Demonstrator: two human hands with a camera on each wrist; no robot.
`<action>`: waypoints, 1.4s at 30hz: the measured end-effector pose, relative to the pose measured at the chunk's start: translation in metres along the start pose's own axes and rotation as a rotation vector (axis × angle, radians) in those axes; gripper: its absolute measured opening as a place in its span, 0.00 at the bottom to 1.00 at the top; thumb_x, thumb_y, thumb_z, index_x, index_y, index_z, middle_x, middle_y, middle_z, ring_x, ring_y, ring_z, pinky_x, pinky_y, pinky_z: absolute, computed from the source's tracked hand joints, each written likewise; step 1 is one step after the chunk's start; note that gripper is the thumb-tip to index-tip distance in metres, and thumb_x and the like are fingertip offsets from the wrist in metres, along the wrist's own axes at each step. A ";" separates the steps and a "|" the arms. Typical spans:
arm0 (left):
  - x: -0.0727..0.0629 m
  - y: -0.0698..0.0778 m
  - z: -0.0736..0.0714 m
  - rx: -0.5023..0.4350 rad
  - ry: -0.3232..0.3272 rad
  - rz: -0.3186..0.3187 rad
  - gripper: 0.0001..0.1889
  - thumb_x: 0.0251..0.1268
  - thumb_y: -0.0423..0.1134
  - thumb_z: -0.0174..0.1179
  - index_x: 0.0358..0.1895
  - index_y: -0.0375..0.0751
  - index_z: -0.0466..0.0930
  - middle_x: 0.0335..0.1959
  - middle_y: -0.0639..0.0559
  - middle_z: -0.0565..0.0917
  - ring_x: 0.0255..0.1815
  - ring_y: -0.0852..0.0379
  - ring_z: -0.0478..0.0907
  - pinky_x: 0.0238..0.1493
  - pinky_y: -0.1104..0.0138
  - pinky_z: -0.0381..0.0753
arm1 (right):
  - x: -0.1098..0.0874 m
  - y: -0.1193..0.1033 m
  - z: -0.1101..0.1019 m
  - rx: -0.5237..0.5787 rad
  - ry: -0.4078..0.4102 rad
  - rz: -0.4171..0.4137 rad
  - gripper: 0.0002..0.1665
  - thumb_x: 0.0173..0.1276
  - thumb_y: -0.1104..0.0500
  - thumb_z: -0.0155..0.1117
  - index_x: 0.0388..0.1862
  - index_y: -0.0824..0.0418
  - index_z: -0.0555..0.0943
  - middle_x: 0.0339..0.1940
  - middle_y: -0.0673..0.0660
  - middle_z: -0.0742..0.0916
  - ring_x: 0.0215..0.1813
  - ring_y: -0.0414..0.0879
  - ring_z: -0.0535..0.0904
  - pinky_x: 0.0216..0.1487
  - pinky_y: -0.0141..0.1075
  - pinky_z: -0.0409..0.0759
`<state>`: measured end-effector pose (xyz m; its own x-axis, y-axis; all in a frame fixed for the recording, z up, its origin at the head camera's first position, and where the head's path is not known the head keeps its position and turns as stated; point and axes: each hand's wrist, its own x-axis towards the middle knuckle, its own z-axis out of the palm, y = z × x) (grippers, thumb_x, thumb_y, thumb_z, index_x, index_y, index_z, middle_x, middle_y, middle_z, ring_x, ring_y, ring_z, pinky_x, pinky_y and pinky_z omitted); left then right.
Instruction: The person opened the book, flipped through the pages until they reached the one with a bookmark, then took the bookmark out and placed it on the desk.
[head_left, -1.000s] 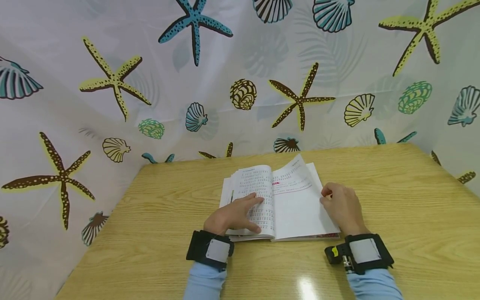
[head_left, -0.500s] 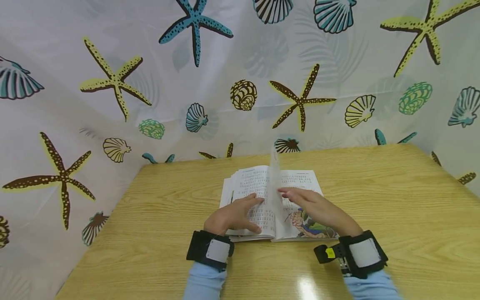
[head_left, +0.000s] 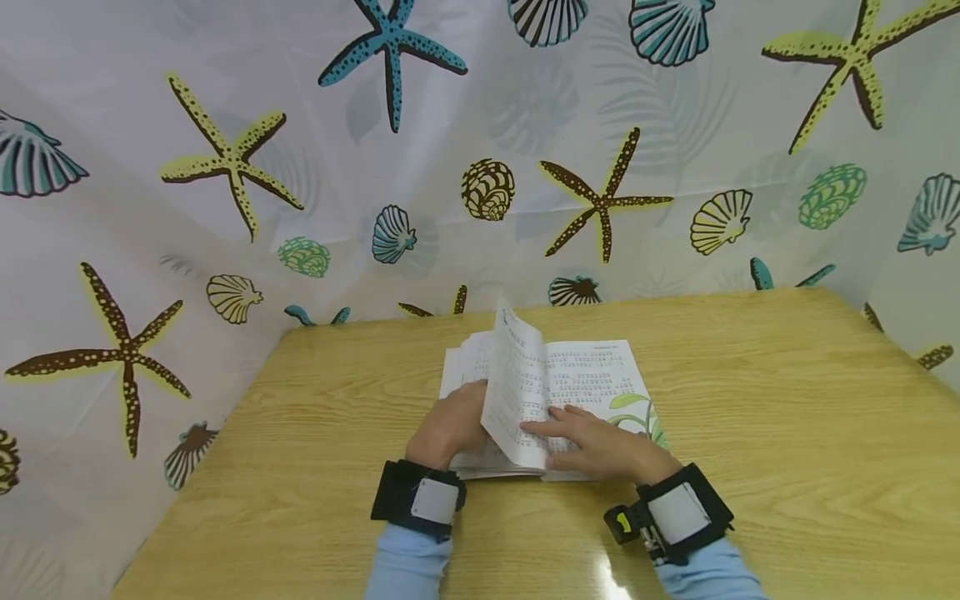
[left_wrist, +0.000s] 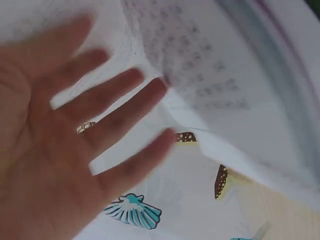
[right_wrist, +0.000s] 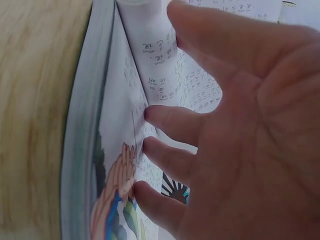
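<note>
An open book (head_left: 592, 367) with printed pages lies on the wooden table. One of its pages (head_left: 517, 392) stands raised and curls over to the left. Under that page is my left hand (head_left: 448, 425), its fingertips hidden by it in the head view; the left wrist view shows its fingers (left_wrist: 127, 112) spread and fairly straight beside the paper. My right hand (head_left: 603, 448) lies over the lower middle of the book, fingers extended, fingertips at the raised page near the fold. In the right wrist view its fingers (right_wrist: 172, 122) are spread, and a coloured drawing (right_wrist: 120, 195) shows on the right-hand page.
The wooden table (head_left: 787, 433) stretches out on both sides of the book. Behind it hangs a pale cloth (head_left: 450, 150) printed with starfish and shells. A black strap with a camera (head_left: 667, 517) sits on each wrist.
My right hand has moved left from the book's right edge to its fold. The page has swung from right to left over my left hand, uncovering another right-hand page.
</note>
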<state>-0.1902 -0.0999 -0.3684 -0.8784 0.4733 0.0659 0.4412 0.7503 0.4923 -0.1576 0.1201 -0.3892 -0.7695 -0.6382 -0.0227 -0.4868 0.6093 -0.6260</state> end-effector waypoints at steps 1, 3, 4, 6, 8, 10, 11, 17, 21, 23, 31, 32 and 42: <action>0.000 0.001 -0.001 0.055 0.078 0.004 0.18 0.73 0.38 0.63 0.62 0.40 0.79 0.56 0.42 0.83 0.52 0.48 0.82 0.53 0.54 0.82 | 0.001 0.000 0.000 0.005 -0.005 -0.001 0.29 0.73 0.58 0.63 0.72 0.61 0.75 0.72 0.79 0.68 0.73 0.81 0.56 0.68 0.72 0.57; 0.002 0.002 -0.005 0.114 0.251 0.015 0.20 0.79 0.43 0.55 0.67 0.39 0.76 0.62 0.40 0.80 0.59 0.43 0.80 0.57 0.49 0.81 | 0.001 0.000 0.000 0.006 -0.009 0.002 0.29 0.73 0.58 0.63 0.72 0.61 0.75 0.72 0.78 0.69 0.73 0.81 0.56 0.68 0.71 0.57; 0.002 0.003 -0.006 0.117 0.326 0.026 0.23 0.81 0.45 0.52 0.70 0.38 0.73 0.65 0.38 0.78 0.63 0.41 0.78 0.60 0.48 0.79 | 0.002 -0.001 -0.001 0.002 -0.010 0.002 0.29 0.73 0.58 0.63 0.72 0.61 0.75 0.72 0.78 0.69 0.73 0.81 0.56 0.68 0.71 0.58; 0.003 0.002 -0.009 0.090 0.414 0.054 0.25 0.81 0.49 0.51 0.72 0.37 0.71 0.68 0.38 0.76 0.68 0.41 0.74 0.65 0.47 0.74 | 0.003 -0.001 -0.001 -0.009 -0.009 -0.005 0.29 0.74 0.57 0.63 0.72 0.61 0.75 0.72 0.76 0.71 0.73 0.81 0.57 0.68 0.71 0.58; 0.003 0.001 -0.010 0.078 0.386 0.085 0.28 0.79 0.50 0.55 0.73 0.38 0.70 0.71 0.39 0.73 0.71 0.42 0.70 0.68 0.47 0.70 | 0.004 -0.001 -0.001 -0.026 -0.006 -0.018 0.29 0.74 0.57 0.63 0.72 0.61 0.75 0.71 0.75 0.72 0.72 0.81 0.58 0.67 0.71 0.59; 0.004 0.000 -0.007 0.076 0.235 0.087 0.32 0.74 0.51 0.60 0.75 0.41 0.68 0.75 0.40 0.68 0.75 0.42 0.64 0.71 0.47 0.66 | 0.005 -0.001 -0.002 -0.033 -0.006 -0.022 0.29 0.74 0.57 0.63 0.72 0.62 0.75 0.71 0.75 0.72 0.72 0.81 0.58 0.67 0.71 0.59; 0.005 0.000 -0.005 0.068 0.128 0.077 0.34 0.72 0.51 0.63 0.76 0.42 0.66 0.77 0.41 0.65 0.77 0.42 0.61 0.73 0.47 0.62 | 0.005 -0.001 -0.002 -0.034 -0.006 -0.020 0.29 0.74 0.58 0.64 0.72 0.62 0.75 0.71 0.75 0.71 0.72 0.81 0.58 0.67 0.72 0.59; 0.008 0.001 0.008 0.002 -0.297 -0.066 0.46 0.59 0.46 0.75 0.79 0.44 0.62 0.82 0.42 0.54 0.81 0.41 0.50 0.76 0.46 0.56 | 0.003 0.001 -0.002 -0.058 0.033 0.059 0.33 0.69 0.59 0.68 0.72 0.62 0.74 0.72 0.76 0.70 0.73 0.78 0.60 0.67 0.70 0.61; 0.008 0.003 0.008 -0.026 -0.297 -0.109 0.47 0.55 0.42 0.78 0.78 0.44 0.64 0.82 0.43 0.54 0.81 0.44 0.50 0.76 0.49 0.55 | -0.003 0.007 -0.004 -0.158 0.117 0.254 0.40 0.63 0.55 0.73 0.72 0.67 0.72 0.74 0.74 0.69 0.74 0.75 0.60 0.68 0.69 0.61; 0.008 0.003 0.008 -0.037 -0.300 -0.117 0.47 0.54 0.41 0.78 0.78 0.44 0.64 0.82 0.43 0.53 0.81 0.45 0.50 0.77 0.51 0.54 | -0.010 0.015 -0.008 -0.202 0.166 0.367 0.43 0.60 0.53 0.74 0.71 0.70 0.72 0.74 0.76 0.67 0.74 0.77 0.58 0.66 0.72 0.61; 0.005 0.005 0.009 -0.046 -0.308 -0.125 0.47 0.54 0.42 0.79 0.78 0.44 0.64 0.82 0.44 0.54 0.81 0.44 0.50 0.77 0.50 0.54 | -0.032 0.043 -0.021 -0.149 0.270 0.583 0.50 0.58 0.46 0.75 0.62 0.83 0.69 0.71 0.83 0.64 0.66 0.79 0.62 0.55 0.68 0.70; 0.005 0.005 0.009 -0.043 -0.308 -0.125 0.47 0.54 0.42 0.79 0.78 0.44 0.64 0.82 0.44 0.54 0.81 0.44 0.50 0.77 0.50 0.54 | -0.032 0.044 -0.022 -0.146 0.274 0.588 0.50 0.58 0.45 0.75 0.62 0.84 0.68 0.70 0.83 0.64 0.65 0.78 0.63 0.55 0.68 0.70; 0.004 0.004 0.010 -0.052 -0.300 -0.138 0.47 0.54 0.41 0.78 0.78 0.45 0.64 0.82 0.44 0.54 0.81 0.45 0.49 0.77 0.50 0.54 | -0.030 0.039 -0.021 -0.151 0.317 0.595 0.36 0.57 0.48 0.76 0.45 0.77 0.75 0.50 0.73 0.77 0.52 0.70 0.71 0.43 0.58 0.74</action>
<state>-0.1901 -0.0906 -0.3751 -0.8327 0.4892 -0.2595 0.3046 0.7960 0.5231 -0.1622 0.1730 -0.3967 -0.9961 -0.0203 -0.0858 0.0217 0.8868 -0.4617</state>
